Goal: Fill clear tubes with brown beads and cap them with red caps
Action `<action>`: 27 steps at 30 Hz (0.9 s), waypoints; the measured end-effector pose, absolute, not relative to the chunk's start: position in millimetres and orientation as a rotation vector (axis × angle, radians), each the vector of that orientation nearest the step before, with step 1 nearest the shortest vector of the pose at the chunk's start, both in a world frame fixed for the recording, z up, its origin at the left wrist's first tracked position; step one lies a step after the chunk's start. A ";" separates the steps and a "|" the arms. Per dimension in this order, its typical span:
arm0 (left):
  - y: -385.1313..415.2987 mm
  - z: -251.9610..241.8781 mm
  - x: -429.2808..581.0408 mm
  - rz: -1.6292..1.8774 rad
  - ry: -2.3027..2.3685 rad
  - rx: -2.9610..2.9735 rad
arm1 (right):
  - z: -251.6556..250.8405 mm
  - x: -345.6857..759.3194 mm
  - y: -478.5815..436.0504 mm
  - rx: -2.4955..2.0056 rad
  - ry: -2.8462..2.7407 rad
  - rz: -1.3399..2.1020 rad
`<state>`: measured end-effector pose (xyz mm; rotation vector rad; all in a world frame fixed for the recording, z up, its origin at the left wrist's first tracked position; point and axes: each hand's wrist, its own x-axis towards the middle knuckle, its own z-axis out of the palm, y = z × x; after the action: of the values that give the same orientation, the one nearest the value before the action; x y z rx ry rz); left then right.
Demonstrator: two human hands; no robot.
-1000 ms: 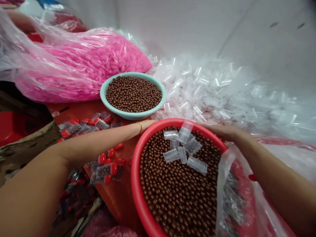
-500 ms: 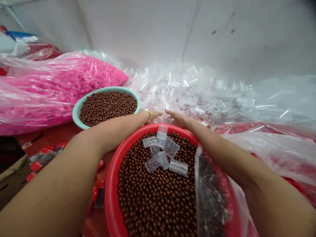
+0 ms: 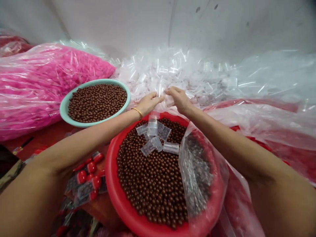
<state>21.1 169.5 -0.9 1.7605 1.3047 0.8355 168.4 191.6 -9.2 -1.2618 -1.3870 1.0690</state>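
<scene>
Both my arms reach over a red basin [image 3: 114,191] to a heap of clear plastic tubes [image 3: 202,77] behind it. My left hand [image 3: 149,102], with a gold bracelet [image 3: 138,112] at the wrist, has its fingers pointing right, thumb apart. Facing it, my right hand [image 3: 179,98] is bent, fingers curved and apart. Clear tubes show between and beneath the hands; I see none firmly gripped. Small brown balls [image 3: 153,184] fill the basin, with several clear tubes [image 3: 171,148] lying on them. A clear plastic bag [image 3: 197,174] covers the basin's right side.
A light green basin [image 3: 64,110] of brown balls stands at the left, beside a large bag of pink pieces [image 3: 49,75]. Red-capped filled tubes [image 3: 91,167] lie left of the red basin. Bagged red pieces [image 3: 288,151] lie at the right; a pale wall rises behind.
Both hands have come up into fuller view over the clear tubes, and their fingers are more bent. The camera view has shifted, showing more red-capped tubes at the left.
</scene>
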 end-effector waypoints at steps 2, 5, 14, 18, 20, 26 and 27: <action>144.7 3.1 10.9 0.808 1.345 1.941 | -10.3 170.4 174.9 -1.140 -1.637 0.725; 108.3 2.5 -7.8 0.695 1.406 2.211 | -20.2 175.4 144.8 -1.000 -1.934 0.368; 42.9 -10.3 -45.2 0.211 1.369 2.735 | -12.3 163.5 68.5 -1.286 -2.563 0.184; 30.4 -4.5 -46.5 0.201 1.344 2.853 | 20.7 180.1 34.5 -1.325 -2.442 0.057; 19.0 3.1 -49.4 0.226 1.345 2.879 | 32.9 207.7 9.6 -1.462 -2.290 -0.041; -13.0 2.3 -69.6 0.248 1.243 2.920 | 32.0 341.1 -45.6 -2.549 -1.296 0.121; -14.4 -2.0 -71.1 0.198 1.177 2.902 | 26.6 358.5 -49.0 -2.640 -1.185 0.160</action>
<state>-71.1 -14.4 -2.0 2.9018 1.1772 0.1979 358.5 -49.0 26.6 -2.6398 -1.1846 0.1602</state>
